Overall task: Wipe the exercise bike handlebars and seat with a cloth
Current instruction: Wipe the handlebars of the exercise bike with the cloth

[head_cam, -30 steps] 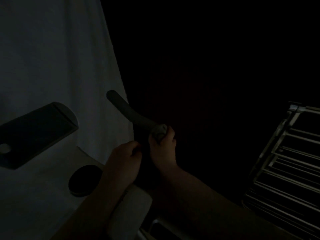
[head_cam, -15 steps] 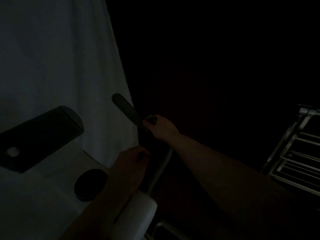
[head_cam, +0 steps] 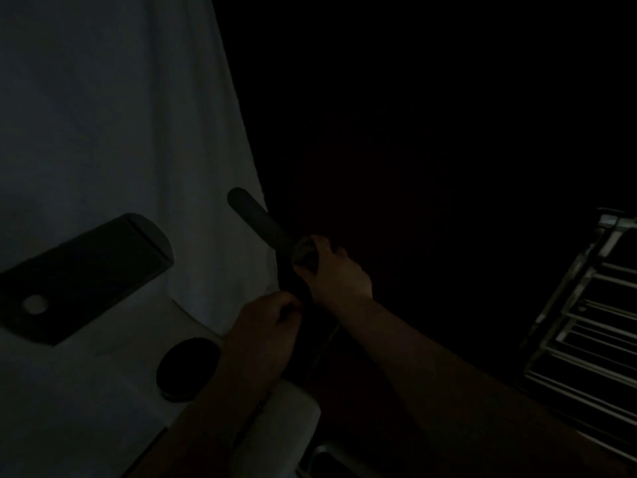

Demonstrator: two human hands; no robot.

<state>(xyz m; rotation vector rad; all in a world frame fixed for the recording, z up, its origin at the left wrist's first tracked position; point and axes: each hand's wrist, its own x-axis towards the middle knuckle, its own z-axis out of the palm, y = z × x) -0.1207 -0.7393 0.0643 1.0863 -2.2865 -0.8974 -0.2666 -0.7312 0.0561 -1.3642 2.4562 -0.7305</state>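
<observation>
Black foam handlebar (head_cam: 256, 219) juts up-left; the right hand (head_cam: 332, 270) clamps a pale cloth (head_cam: 305, 253) around its base. Left hand (head_cam: 265, 336) curls below, contents unclear. Darkness risks missed patches.

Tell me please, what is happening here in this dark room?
A person is wiping an exercise bike. The right hand holds a pale cloth around the dark handlebar. The left hand is curled just below it; what it grips is too dark to tell. A metal rack stands at right.
</observation>
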